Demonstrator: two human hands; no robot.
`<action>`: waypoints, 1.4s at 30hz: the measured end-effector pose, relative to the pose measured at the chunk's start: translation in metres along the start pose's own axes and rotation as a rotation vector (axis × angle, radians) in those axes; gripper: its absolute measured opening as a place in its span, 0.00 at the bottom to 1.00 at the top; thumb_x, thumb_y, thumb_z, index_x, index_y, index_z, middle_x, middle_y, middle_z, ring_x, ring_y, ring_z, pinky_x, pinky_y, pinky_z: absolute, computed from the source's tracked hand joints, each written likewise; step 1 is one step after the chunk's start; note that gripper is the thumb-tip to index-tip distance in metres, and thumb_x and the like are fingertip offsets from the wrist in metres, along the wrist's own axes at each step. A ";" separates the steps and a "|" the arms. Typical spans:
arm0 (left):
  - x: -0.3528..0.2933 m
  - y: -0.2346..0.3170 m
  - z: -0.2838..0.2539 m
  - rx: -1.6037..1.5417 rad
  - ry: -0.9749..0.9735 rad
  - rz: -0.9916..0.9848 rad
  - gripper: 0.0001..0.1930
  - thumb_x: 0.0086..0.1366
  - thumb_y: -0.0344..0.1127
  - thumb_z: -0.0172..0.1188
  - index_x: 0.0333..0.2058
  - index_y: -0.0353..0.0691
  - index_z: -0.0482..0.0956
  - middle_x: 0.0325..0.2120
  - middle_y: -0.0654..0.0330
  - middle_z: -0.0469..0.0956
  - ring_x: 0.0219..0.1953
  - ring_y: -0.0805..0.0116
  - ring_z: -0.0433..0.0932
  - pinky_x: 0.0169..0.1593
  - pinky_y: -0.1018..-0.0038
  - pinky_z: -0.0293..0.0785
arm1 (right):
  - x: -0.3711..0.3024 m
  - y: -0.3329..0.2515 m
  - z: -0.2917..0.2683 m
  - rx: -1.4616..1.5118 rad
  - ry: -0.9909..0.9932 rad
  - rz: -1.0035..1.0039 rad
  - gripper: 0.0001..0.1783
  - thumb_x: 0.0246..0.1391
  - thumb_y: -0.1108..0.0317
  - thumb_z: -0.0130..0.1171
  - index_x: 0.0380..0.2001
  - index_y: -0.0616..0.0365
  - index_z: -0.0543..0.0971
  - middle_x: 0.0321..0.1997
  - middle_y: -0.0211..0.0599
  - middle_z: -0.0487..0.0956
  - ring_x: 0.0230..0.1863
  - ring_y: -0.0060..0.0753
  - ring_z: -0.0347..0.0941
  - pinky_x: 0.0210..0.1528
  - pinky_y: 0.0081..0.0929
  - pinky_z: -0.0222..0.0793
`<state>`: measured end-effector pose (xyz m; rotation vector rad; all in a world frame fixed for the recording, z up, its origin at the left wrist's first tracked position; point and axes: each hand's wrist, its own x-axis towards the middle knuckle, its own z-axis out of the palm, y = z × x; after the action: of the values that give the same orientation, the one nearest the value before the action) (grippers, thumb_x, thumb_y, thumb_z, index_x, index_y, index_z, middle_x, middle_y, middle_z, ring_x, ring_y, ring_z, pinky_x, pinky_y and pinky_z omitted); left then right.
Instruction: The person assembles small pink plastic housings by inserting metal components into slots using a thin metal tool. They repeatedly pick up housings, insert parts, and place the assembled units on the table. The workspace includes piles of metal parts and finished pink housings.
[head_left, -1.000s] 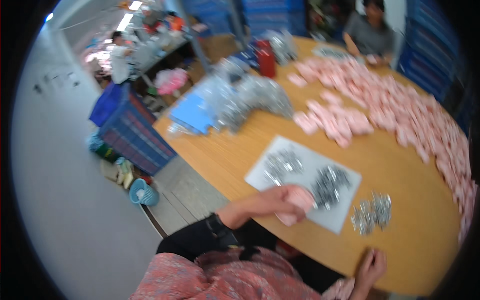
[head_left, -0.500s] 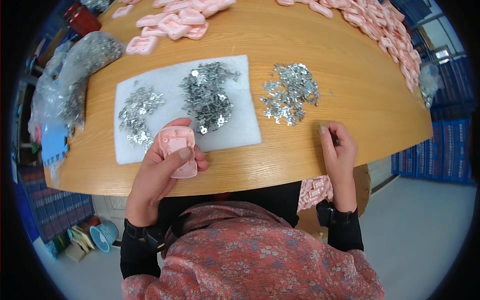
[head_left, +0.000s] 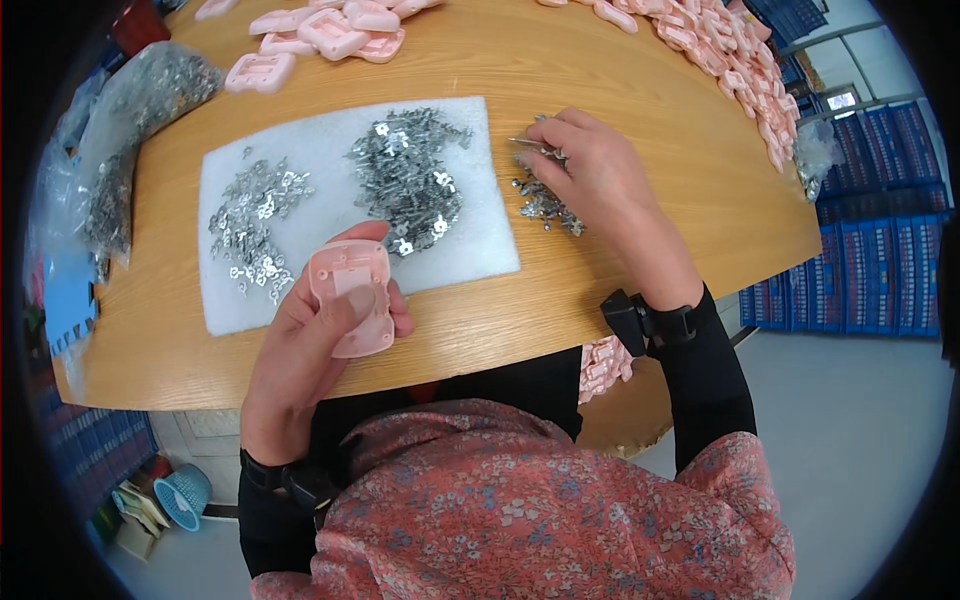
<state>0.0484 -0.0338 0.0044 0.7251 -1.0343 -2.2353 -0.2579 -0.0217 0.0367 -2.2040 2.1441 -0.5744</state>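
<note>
My left hand (head_left: 325, 325) holds a pink plastic shell (head_left: 352, 290) with its hollow inner side turned up. The thumb presses across the shell's inside while the fingers wrap around behind it. My right hand (head_left: 595, 170) is curled over a heap of small silvery metal pieces (head_left: 550, 207) to the right of the white pad. Thumb and forefinger are bent around some metal pieces there, and the palm is hidden. On the white foam pad (head_left: 325, 130) lie a looser group of metal pieces (head_left: 262, 205) and a denser, darker pile of metal parts (head_left: 405, 180).
Pink shells (head_left: 335, 32) lie at the far left of the wooden table (head_left: 560, 75), and a long heap of pink parts (head_left: 725, 60) runs along its far right. Clear bags of metal parts (head_left: 150, 100) line the left edge. More pink pieces (head_left: 605, 368) sit below the front edge.
My right hand has moved from the table's front right, away from me and leftward, onto the metal heap. My left hand keeps its hold on the pink shell. The whole view has shifted slightly.
</note>
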 end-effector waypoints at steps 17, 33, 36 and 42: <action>0.003 0.005 -0.017 -0.400 -0.172 -0.089 0.36 0.72 0.61 0.38 0.66 0.36 0.60 0.36 0.53 0.78 0.36 0.58 0.81 0.42 0.65 0.77 | -0.042 -0.052 0.004 0.626 -0.018 0.211 0.09 0.53 0.69 0.67 0.29 0.62 0.78 0.25 0.25 0.73 0.27 0.16 0.65 0.30 0.19 0.63; 0.000 0.004 0.027 -0.141 -0.025 -0.083 0.25 0.64 0.37 0.63 0.56 0.33 0.69 0.33 0.58 0.78 0.35 0.69 0.81 0.39 0.70 0.83 | -0.077 -0.085 0.018 1.180 -0.036 0.353 0.08 0.53 0.72 0.68 0.29 0.59 0.77 0.28 0.18 0.74 0.28 0.09 0.65 0.30 0.13 0.62; 0.002 0.001 0.032 -0.123 0.014 -0.095 0.26 0.63 0.32 0.63 0.58 0.33 0.67 0.34 0.58 0.79 0.35 0.69 0.82 0.38 0.69 0.83 | -0.077 -0.090 0.011 0.929 0.054 0.175 0.09 0.51 0.73 0.69 0.27 0.61 0.77 0.26 0.23 0.73 0.25 0.13 0.65 0.27 0.16 0.63; 0.004 -0.001 0.039 -0.062 0.057 -0.080 0.25 0.58 0.26 0.65 0.55 0.33 0.70 0.34 0.59 0.79 0.34 0.69 0.82 0.38 0.71 0.82 | -0.075 -0.094 0.007 0.697 0.103 -0.023 0.09 0.49 0.74 0.69 0.27 0.62 0.77 0.24 0.31 0.73 0.22 0.20 0.68 0.25 0.18 0.63</action>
<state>0.0196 -0.0172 0.0246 0.8109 -0.9203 -2.2899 -0.1645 0.0545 0.0357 -1.8275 1.5933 -1.2281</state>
